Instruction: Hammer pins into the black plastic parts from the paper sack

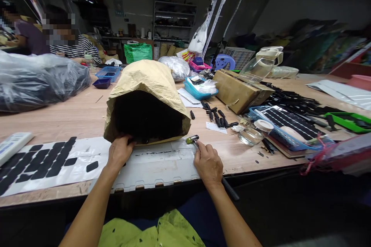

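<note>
A brown paper bag (145,75) lies on its side with its wide mouth toward me, and the inside is dark. My left hand (120,150) is at the lower left of that mouth, fingers curled by the paper edge; whatever they pinch is too dark to make out. In my right hand (209,164) is a small hammer (192,139) with a yellowish and metal head. Its black handle (230,190) sticks out behind the hand over the table's front edge. Under both hands lies a pale flat board (156,166) with a notched front edge.
White sheet (82,144) with black patches and a white device (14,144) lie left. Black cylindrical parts (218,117), a glass jar (251,135), a cardboard box (236,88) and a blue basket (290,133) stand right. Two people sit at the far left behind a plastic bag (40,79).
</note>
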Demonstrator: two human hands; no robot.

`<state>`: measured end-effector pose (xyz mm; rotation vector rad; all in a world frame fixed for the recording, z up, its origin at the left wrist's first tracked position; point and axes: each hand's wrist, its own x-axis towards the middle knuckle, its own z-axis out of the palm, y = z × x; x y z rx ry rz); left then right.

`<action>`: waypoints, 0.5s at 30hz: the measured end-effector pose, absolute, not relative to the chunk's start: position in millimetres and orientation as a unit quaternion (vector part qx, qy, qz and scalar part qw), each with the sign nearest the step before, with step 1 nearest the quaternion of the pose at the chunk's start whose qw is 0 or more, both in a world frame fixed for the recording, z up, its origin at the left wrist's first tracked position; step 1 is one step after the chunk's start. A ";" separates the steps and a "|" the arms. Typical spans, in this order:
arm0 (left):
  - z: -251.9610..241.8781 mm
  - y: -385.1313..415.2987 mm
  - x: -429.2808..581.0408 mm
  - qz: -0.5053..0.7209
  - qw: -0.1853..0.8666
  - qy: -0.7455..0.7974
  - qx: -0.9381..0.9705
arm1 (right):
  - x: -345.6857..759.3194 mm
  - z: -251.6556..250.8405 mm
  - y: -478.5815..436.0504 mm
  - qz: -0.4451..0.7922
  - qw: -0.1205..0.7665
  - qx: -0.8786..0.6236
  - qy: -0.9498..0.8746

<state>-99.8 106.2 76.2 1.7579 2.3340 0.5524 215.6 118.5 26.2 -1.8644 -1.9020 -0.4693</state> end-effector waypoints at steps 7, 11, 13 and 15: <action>77.3 87.2 -66.5 0.249 0.157 0.644 0.706 | 215.3 25.3 118.0 -0.169 0.216 -0.677 -0.683; 65.5 92.1 -55.9 0.252 0.233 0.630 0.697 | 215.1 24.3 118.1 -0.169 0.214 -0.676 -0.684; 60.4 94.7 -55.9 0.257 0.256 0.628 0.688 | 215.8 24.0 119.2 -0.164 0.216 -0.678 -0.683; 57.8 95.9 -57.1 0.260 0.267 0.628 0.683 | 217.4 24.7 120.5 -0.153 0.219 -0.679 -0.684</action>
